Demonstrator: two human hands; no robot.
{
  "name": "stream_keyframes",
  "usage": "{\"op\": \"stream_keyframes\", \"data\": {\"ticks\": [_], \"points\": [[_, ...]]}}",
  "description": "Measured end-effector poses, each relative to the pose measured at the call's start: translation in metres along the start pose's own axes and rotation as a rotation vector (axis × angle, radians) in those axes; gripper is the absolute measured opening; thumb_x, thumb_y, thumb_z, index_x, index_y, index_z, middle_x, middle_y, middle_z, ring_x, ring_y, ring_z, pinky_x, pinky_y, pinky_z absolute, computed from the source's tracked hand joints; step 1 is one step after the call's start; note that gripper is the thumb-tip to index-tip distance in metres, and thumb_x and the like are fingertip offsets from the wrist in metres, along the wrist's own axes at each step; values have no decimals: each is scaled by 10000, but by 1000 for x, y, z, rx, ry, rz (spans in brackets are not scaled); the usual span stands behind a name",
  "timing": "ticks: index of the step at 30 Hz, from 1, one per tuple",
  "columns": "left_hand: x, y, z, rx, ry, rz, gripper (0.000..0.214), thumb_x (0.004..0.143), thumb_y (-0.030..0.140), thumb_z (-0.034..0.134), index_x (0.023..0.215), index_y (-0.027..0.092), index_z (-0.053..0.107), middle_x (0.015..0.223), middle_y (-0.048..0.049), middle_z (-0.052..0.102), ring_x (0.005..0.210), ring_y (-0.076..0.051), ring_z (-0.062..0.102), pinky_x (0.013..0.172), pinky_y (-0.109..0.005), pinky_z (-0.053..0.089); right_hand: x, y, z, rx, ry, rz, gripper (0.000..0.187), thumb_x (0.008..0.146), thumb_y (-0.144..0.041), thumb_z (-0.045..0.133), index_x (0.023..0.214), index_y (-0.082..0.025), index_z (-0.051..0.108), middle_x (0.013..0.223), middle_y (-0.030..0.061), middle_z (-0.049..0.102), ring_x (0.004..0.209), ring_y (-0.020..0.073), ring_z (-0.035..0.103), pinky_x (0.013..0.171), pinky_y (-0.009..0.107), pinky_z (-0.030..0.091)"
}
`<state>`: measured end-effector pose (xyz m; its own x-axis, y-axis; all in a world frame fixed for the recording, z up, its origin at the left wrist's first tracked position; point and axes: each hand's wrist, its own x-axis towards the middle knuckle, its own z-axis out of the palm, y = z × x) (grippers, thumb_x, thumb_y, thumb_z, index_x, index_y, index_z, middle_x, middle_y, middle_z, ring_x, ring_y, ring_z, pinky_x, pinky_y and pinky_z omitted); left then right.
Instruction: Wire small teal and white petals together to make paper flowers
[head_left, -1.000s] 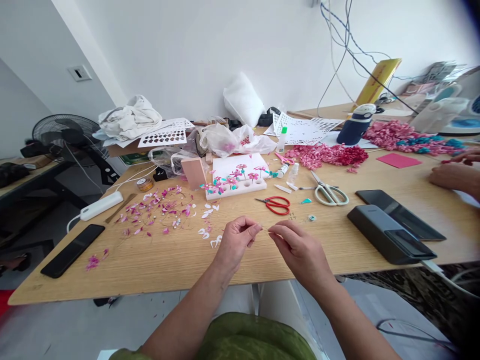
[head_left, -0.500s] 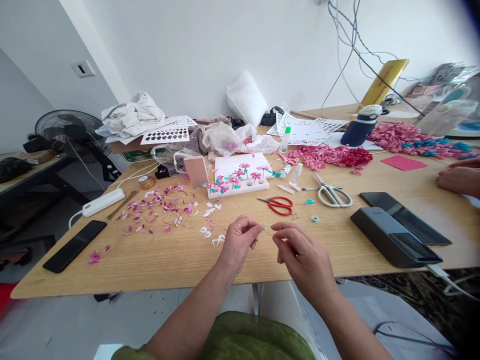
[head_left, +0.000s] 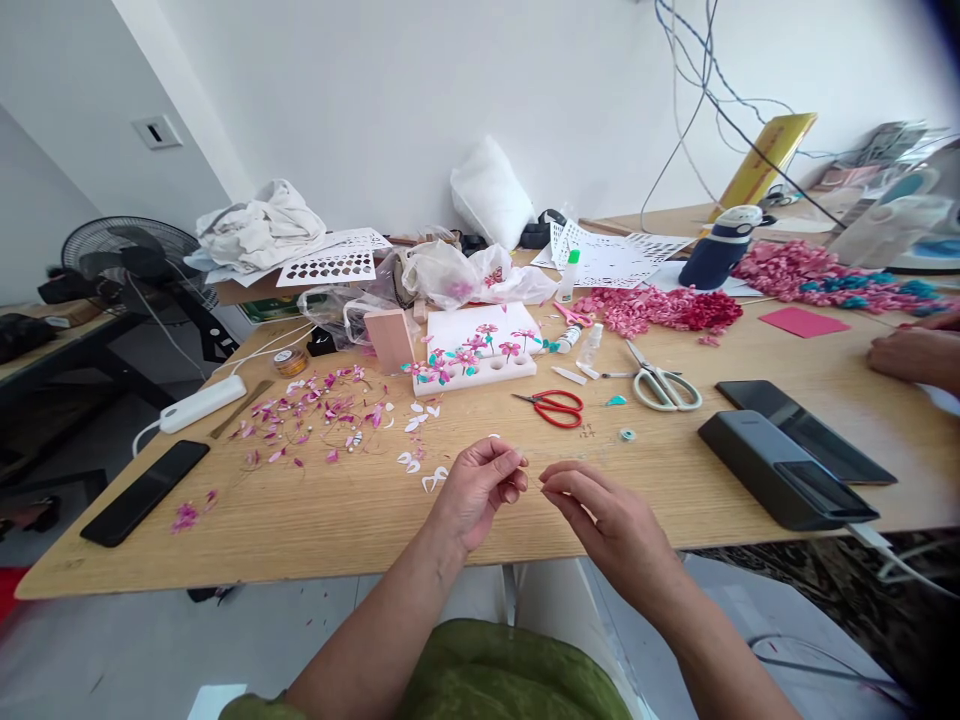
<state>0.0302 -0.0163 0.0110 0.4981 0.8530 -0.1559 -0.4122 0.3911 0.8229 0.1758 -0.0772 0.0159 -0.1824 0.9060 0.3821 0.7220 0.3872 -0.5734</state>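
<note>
Wooden table [head_left: 255, 550] beneath, our right hand [head_left: 611, 515] has dipped slightly, just beside our left hand [head_left: 474, 495], whose fingers pinch together; whether the right's hold anything, we cannot tell. The strand glimpsed between them is now too faint to trace, though presumably still worked there.

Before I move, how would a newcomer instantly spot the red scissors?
On the wooden table, find the white flower stand. In front of its right end lie the red scissors, tips pointing left. Smaller and red-handled, they differ from the pale-handled scissors to their right.
</note>
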Motion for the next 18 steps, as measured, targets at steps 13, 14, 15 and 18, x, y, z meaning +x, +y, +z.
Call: {"op": "stream_keyframes", "data": {"ticks": [13, 14, 15, 18], "points": [[-4, 3, 5, 135, 4, -28, 191, 662, 268, 634, 638, 114, 525, 693, -44, 638, 567, -100, 592, 544, -194, 438, -3, 4, -20, 71, 167, 132, 115, 809, -237, 454, 817, -193, 560, 1005, 81, 574, 662, 125, 563, 562, 236, 446], [-5, 4, 5, 158, -11, -30, 190, 663, 272, 631, 638, 113, 531, 690, -44, 636, 565, -100, 590, 548, -199, 442, 1, 3, -24, 94, 164, 164, 129, 804, -242, 459, 861, -192, 563, 1028, 85, 566, 606, 110, 553, 543, 238, 445], [-6, 5, 6, 180, -29, -32, 188, 667, 276, 625, 641, 111, 538, 688, -42, 633, 565, -100, 589, 553, -203, 444, 5, 2, -26, 119, 115, 191, 164, 800, -240, 458, 923, -194, 556, 1027, 84, 570, 547, 93, 534, 523, 236, 442], [-8, 8, 6, 240, -76, -39, 181, 678, 282, 609, 659, 109, 557, 684, -40, 627, 568, -101, 584, 569, -214, 453, 21, 3, -30, 182, -174, 246, 258, 792, -213, 444, 1037, -202, 523, 879, 42, 616, 465, 73, 496, 484, 219, 419]]}}
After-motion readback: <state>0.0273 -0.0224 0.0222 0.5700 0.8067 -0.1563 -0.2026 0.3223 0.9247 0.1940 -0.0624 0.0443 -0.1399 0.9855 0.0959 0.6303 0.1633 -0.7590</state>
